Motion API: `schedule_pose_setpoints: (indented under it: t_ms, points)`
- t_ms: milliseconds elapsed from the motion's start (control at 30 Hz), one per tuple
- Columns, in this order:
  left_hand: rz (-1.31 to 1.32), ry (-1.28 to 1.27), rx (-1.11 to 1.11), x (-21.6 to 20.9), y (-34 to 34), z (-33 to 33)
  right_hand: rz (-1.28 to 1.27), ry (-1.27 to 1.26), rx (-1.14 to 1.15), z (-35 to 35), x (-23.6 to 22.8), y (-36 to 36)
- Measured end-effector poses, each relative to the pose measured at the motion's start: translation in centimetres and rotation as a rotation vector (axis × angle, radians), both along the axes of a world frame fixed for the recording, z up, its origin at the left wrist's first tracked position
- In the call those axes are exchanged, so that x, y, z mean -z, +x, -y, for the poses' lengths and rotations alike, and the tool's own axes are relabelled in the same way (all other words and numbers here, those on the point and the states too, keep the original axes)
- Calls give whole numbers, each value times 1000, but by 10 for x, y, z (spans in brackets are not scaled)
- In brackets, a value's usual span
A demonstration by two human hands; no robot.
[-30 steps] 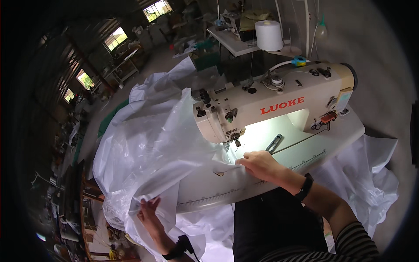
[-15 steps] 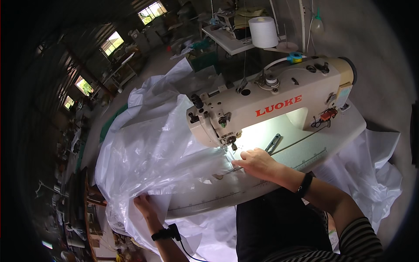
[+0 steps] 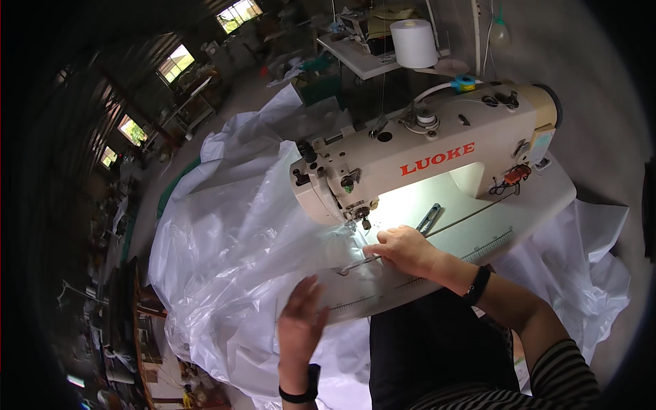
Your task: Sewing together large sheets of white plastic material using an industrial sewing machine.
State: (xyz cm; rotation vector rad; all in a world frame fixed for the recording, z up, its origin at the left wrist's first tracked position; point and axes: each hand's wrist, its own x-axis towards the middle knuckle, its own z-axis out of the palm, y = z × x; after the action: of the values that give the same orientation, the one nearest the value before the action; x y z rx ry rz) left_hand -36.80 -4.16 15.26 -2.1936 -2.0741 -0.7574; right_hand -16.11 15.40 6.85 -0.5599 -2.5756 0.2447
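Observation:
A large white translucent plastic sheet (image 3: 225, 225) drapes over the left of the sewing machine (image 3: 424, 150) table and passes under its needle area. Close to the presser foot (image 3: 365, 223), my right hand (image 3: 408, 251) is closed, fingertips pinching the sheet's edge against the table. My left hand (image 3: 303, 320) is above the front left edge of the table, slightly blurred, with fingers stretched out and thumb apart; nothing shows in it. Behind my right hand lies a small dark snap-off utility knife (image 3: 429, 219) on the machine bed.
A white thread cone (image 3: 414, 44) stands behind the machine, near a side table (image 3: 362, 60) with items on it. More plastic sheeting (image 3: 567, 253) hangs at the table's right. A ruler strip (image 3: 488, 244) runs along the front edge. Windows and clutter are at the far left.
My left hand has let go of the sheet at the lower left and moved right and up toward the table's front edge. My right hand stays near the needle, barely shifted.

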Motion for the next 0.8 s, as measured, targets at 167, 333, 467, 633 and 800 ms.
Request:
schedule_pose_setpoints:
  t_ms: [167,333,467,633,800]
  points:
    - [-215,17,159,46,9,-72,-53,-28,-3,2,2,-3]
    - [205,40,127,69,-8,-107,-108,-63,3,0,7,-10]
    - [491,-248,-187,65,-6,-119,-107,-72,4,-3,8,-10]
    - [415,-329,-195,65,-10,-128,-82,-105,57,3,3,-16]
    - [398,-257,-192,65,-7,-126,-83,56,49,5,2,-18]
